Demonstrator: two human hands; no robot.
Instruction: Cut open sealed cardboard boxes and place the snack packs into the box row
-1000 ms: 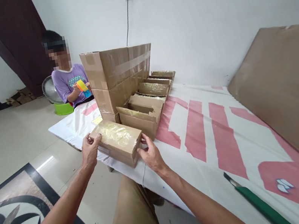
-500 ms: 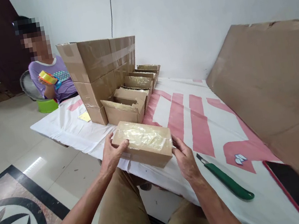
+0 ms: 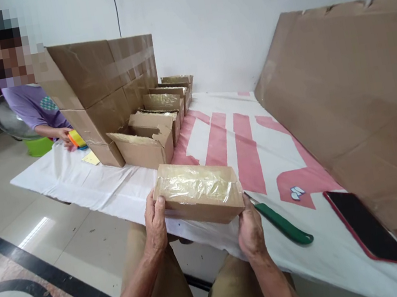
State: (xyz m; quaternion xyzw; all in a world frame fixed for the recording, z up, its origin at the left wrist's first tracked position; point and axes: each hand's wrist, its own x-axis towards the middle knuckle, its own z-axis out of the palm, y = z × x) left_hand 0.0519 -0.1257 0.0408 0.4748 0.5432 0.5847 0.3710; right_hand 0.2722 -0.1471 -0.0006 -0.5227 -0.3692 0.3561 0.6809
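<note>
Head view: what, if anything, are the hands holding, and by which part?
A tape-covered brown rectangular cardboard box: the left hand grips its left end, the right hand its right end.

I see the left hand (image 3: 154, 225) and right hand (image 3: 251, 231) gripping a brown, tape-topped cardboard box (image 3: 197, 186) at lower centre of the frame, a green-handled cutter (image 3: 284, 224) lying to its right.

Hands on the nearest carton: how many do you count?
2: the left hand at the left end of the carton, and the right hand at its near right corner. Some fingers are hidden. A co-worker's hand is apart, by the yellow tape roll.
</note>
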